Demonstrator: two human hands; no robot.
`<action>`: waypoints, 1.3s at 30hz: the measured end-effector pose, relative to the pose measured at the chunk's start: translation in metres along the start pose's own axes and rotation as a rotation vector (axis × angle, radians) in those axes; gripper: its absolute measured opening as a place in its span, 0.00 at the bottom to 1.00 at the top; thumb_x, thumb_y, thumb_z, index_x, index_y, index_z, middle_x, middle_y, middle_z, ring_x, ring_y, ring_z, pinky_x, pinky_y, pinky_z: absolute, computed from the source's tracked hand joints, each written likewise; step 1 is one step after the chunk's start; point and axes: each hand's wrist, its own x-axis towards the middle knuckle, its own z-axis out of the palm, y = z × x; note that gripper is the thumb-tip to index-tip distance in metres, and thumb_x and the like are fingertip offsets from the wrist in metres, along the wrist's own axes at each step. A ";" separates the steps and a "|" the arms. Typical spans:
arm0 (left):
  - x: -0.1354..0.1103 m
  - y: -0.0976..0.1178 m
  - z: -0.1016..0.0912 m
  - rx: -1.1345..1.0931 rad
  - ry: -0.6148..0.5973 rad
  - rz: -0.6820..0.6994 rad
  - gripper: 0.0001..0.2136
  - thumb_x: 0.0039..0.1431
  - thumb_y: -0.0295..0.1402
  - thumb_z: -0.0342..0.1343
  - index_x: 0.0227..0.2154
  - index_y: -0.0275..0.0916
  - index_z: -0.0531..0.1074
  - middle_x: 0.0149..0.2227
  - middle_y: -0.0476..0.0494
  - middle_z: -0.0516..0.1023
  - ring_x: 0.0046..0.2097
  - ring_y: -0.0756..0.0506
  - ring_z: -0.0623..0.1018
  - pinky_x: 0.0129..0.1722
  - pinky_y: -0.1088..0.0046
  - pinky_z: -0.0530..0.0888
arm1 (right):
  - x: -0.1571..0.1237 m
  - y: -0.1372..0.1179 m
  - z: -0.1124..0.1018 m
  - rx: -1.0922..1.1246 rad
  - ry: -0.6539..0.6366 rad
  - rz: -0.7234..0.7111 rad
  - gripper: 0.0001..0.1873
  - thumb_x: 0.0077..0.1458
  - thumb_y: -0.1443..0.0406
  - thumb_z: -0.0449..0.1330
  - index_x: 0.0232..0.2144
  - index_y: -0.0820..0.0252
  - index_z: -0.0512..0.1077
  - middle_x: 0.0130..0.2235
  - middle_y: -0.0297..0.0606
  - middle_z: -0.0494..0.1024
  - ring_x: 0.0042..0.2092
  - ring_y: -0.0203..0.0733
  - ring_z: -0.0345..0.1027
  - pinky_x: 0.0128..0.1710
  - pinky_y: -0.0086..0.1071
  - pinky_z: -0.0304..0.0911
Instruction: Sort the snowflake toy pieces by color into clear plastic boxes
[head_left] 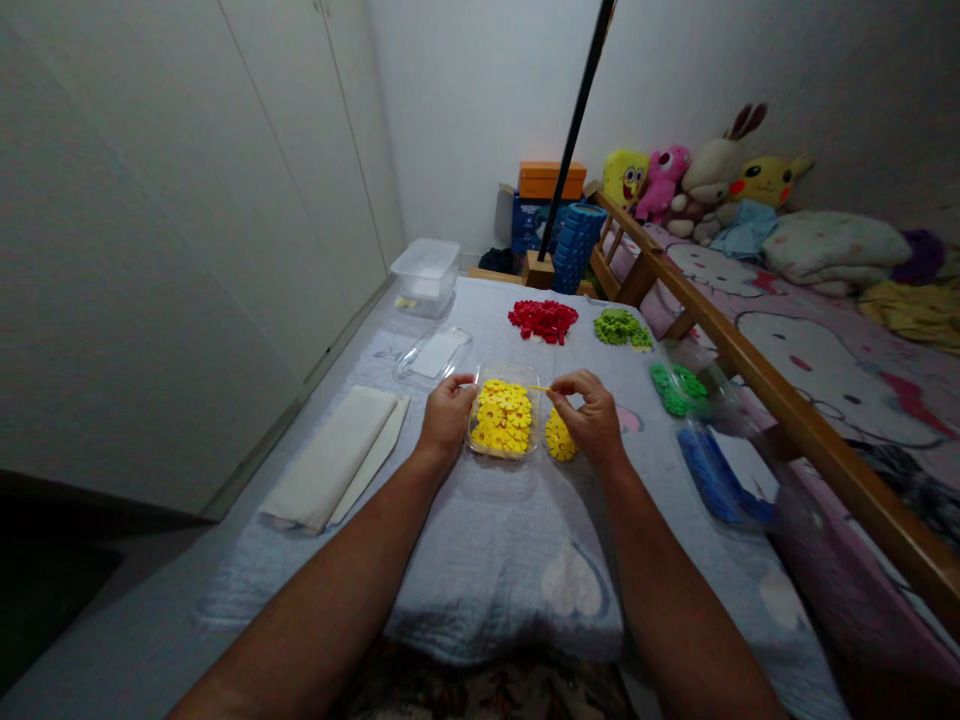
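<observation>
A clear plastic container [504, 456] full of yellow snowflake-shaped plastic discs [501, 420] stands on the cloth in front of me. My left hand [450, 412] grips its left wall, thumb and fingers closed on the rim. Over its right edge, my right hand [589, 408] pinches one yellow snowflake disc [538, 388], seen edge-on. Below that hand, more yellow discs [559, 436] lie on the cloth, partly covered by the fingers.
Red pieces [543, 320] and light green pieces [621, 328] lie in heaps farther back. Containers with green pieces [678, 388] and blue pieces [720, 480] stand at right, by a wooden bed rail [690, 290]. At left are a clear lid [433, 356], a lidded box [426, 270] and folded cloth [330, 460].
</observation>
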 end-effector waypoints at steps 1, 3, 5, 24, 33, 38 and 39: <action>0.000 0.000 0.000 0.002 0.001 0.001 0.18 0.42 0.38 0.64 0.38 0.37 0.74 0.24 0.53 0.75 0.24 0.50 0.74 0.25 0.76 0.70 | -0.001 -0.004 0.005 -0.034 -0.024 -0.034 0.05 0.59 0.65 0.61 0.29 0.55 0.74 0.32 0.35 0.76 0.38 0.44 0.67 0.44 0.38 0.61; 0.000 0.000 0.000 0.003 0.000 0.001 0.18 0.42 0.38 0.64 0.37 0.37 0.74 0.24 0.53 0.75 0.24 0.50 0.74 0.24 0.76 0.70 | -0.003 -0.007 0.014 -0.123 -0.065 -0.069 0.06 0.59 0.68 0.61 0.30 0.55 0.76 0.33 0.36 0.76 0.40 0.45 0.67 0.46 0.39 0.59; 0.000 0.000 0.000 0.001 -0.002 -0.004 0.18 0.42 0.38 0.64 0.37 0.37 0.74 0.24 0.53 0.75 0.24 0.50 0.74 0.24 0.76 0.70 | -0.004 -0.008 0.020 -0.222 -0.092 -0.070 0.06 0.59 0.69 0.62 0.32 0.55 0.77 0.35 0.37 0.77 0.42 0.46 0.67 0.47 0.39 0.57; 0.000 0.001 0.000 0.004 -0.008 -0.011 0.18 0.42 0.39 0.64 0.38 0.37 0.74 0.23 0.54 0.74 0.24 0.49 0.74 0.23 0.75 0.69 | 0.006 0.027 -0.014 -0.278 -0.039 0.066 0.08 0.59 0.66 0.59 0.35 0.56 0.81 0.39 0.41 0.77 0.44 0.48 0.69 0.50 0.41 0.63; 0.001 0.000 0.000 0.023 0.003 0.004 0.18 0.41 0.39 0.64 0.37 0.37 0.74 0.22 0.54 0.72 0.24 0.50 0.72 0.24 0.75 0.69 | -0.005 0.067 -0.063 -0.392 -0.417 0.448 0.11 0.51 0.64 0.65 0.38 0.60 0.80 0.38 0.41 0.80 0.39 0.43 0.72 0.40 0.33 0.64; 0.001 0.001 0.000 0.031 0.002 0.012 0.18 0.41 0.39 0.64 0.37 0.37 0.74 0.23 0.54 0.73 0.23 0.51 0.71 0.24 0.76 0.68 | -0.008 0.070 -0.063 -0.371 -0.623 0.458 0.07 0.47 0.66 0.66 0.33 0.60 0.77 0.33 0.35 0.77 0.35 0.40 0.68 0.34 0.31 0.59; 0.001 0.001 0.000 0.030 0.000 0.012 0.18 0.41 0.39 0.64 0.37 0.37 0.74 0.22 0.54 0.73 0.23 0.51 0.71 0.23 0.76 0.67 | -0.008 0.070 -0.063 -0.364 -0.644 0.460 0.07 0.46 0.66 0.66 0.31 0.59 0.76 0.31 0.34 0.76 0.33 0.39 0.67 0.33 0.30 0.57</action>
